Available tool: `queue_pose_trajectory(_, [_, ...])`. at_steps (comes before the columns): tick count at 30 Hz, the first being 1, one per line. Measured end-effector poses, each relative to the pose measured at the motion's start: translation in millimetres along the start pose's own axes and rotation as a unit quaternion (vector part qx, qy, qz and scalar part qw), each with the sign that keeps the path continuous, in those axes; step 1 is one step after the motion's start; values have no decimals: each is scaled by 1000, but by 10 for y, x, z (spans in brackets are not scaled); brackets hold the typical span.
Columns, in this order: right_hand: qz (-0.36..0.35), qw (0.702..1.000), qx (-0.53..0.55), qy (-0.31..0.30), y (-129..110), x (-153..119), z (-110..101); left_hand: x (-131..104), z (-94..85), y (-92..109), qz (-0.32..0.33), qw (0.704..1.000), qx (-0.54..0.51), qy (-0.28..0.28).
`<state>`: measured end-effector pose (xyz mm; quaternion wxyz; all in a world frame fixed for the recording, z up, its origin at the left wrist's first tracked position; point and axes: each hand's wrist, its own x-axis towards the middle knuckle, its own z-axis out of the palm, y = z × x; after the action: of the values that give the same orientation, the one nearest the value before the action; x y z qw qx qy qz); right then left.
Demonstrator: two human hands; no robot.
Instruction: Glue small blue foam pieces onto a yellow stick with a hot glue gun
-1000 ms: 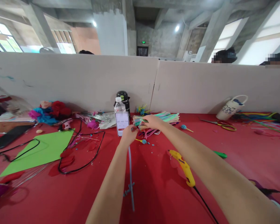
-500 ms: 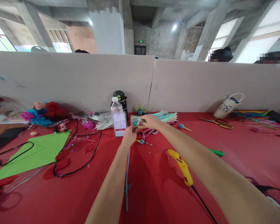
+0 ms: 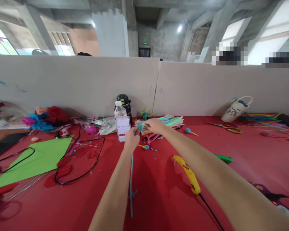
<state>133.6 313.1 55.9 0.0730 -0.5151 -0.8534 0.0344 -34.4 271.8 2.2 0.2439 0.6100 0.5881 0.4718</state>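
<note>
A thick bundle of pastel pipe cleaners lies at the back of the red table, against the grey partition. My right hand is over its left end, fingers closed on some of the stems. Just left of it, my left hand is closed in a pinch, a bit of blue showing at the fingertips. From beneath that hand a long blue pipe cleaner runs toward the front of the table. Small blue-headed pieces with yellow stems, one a blue bud, lie near both hands.
A phone leans upright before a clear bottle and black flask. A yellow glue gun lies below my right forearm. Scissors and a white cup are right; green paper and a black cable left.
My left hand has drawn slightly left, away from the bundle, and a blue tip now shows between its fingers. My right hand stays on the bundle.
</note>
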Motion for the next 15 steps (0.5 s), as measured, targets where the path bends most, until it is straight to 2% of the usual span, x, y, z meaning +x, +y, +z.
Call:
queue_pose_trajectory(5, [5, 1000, -6, -10, 26, 100, 103, 93, -370, 205, -6, 992, -76, 105])
queue_pose_trajectory(10, [8, 1000, 3, -20, 66, 138, 181, 106, -731, 456, -6, 964, -182, 194])
queue_pose_trajectory(11, [10, 1000, 6, -21, 64, 132, 195, 90, -790, 515, -3, 955, -212, 209])
queue_pose_trajectory(13, [14, 1000, 11, -21, 44, 111, 218, 46, -896, 638, 28, 908, -349, 230])
queue_pose_trajectory(15, [15, 1000, 14, -21, 14, 89, 223, -4, -1001, 748, 58, 878, -404, 251])
